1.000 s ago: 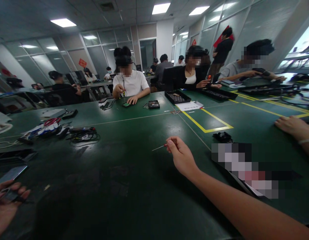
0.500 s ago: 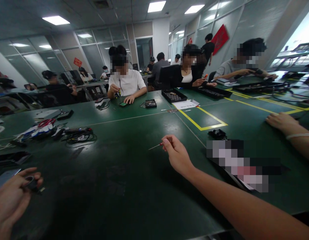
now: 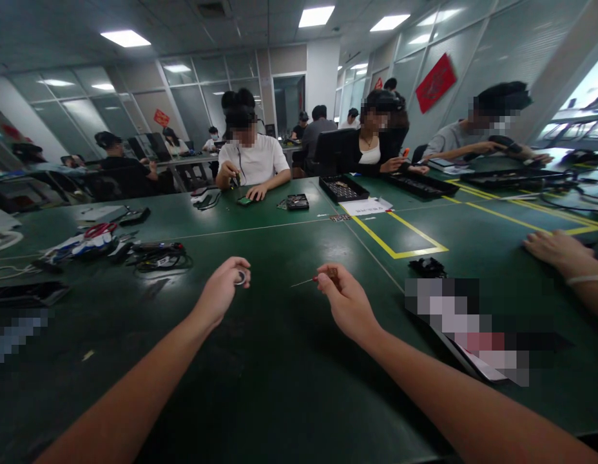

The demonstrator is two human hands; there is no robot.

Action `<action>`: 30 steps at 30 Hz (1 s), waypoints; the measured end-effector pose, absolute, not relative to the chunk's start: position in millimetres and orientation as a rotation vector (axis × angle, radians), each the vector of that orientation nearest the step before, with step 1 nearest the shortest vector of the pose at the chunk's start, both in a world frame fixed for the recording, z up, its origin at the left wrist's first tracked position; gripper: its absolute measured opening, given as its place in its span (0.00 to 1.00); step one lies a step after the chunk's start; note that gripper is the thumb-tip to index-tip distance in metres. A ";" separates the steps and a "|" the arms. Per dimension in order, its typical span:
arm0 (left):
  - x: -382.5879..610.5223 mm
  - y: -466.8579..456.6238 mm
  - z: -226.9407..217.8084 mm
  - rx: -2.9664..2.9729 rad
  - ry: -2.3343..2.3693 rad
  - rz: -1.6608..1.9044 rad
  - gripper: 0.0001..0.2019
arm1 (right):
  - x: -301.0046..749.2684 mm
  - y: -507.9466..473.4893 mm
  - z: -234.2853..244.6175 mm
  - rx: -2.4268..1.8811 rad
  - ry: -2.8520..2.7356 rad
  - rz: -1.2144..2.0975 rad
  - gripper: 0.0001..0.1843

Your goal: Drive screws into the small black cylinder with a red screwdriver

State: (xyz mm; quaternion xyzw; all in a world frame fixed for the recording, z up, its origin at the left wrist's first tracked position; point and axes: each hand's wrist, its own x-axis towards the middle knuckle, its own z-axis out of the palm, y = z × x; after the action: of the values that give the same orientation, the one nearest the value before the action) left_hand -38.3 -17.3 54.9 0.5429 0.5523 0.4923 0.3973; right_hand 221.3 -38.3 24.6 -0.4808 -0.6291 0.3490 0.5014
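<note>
My right hand (image 3: 352, 306) is closed around a thin screwdriver (image 3: 306, 281) with a reddish collar. Its slim metal shaft points left, and most of the handle is hidden in the fingers. Facing it across a short gap is my left hand (image 3: 220, 291), fingers curled round a small round piece (image 3: 240, 277) with a pale rim and dark middle. What exactly that piece is I cannot make out. Both hands are held over the green table (image 3: 260, 367), and the screwdriver tip and the round piece are apart.
Bundled cables (image 3: 158, 256) lie at the left, with a dark tray (image 3: 26, 294) nearer me. At the right are a small black part (image 3: 427, 266), a blurred-out item (image 3: 466, 335) and another person's hand (image 3: 553, 250). Black trays (image 3: 345, 189) and seated people are across the table.
My left hand has swung from the lower left edge to the middle, bringing the round piece near the screwdriver. My right hand stays nearly where it was. The view has shifted slightly.
</note>
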 end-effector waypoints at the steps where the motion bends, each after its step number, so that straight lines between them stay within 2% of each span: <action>1: -23.4 -14.0 48.4 1.438 1.363 1.199 0.11 | 221.7 -38.1 25.3 -1.169 -1.529 0.837 0.13; 3: 2.1 -11.4 34.6 1.613 1.386 1.092 0.11 | 222.6 -38.1 27.2 -1.189 -1.548 0.811 0.15; 7: 28.6 -16.5 9.3 1.971 1.551 0.949 0.23 | 223.3 -39.8 29.5 -1.203 -1.541 0.755 0.16; 14: 19.1 -17.2 0.1 2.136 1.436 1.036 0.15 | 220.5 -39.9 24.0 -1.099 -1.434 0.785 0.14; 30: 17.5 -14.0 1.9 2.052 1.344 1.159 0.16 | 221.5 -33.6 21.0 -1.210 -1.457 0.726 0.14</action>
State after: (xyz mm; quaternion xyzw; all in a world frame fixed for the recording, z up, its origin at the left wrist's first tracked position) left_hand 17.5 -14.0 1.9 0.7391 0.4841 0.4175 0.2125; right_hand 221.5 -33.6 21.0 -0.5067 -0.6098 0.3038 0.5284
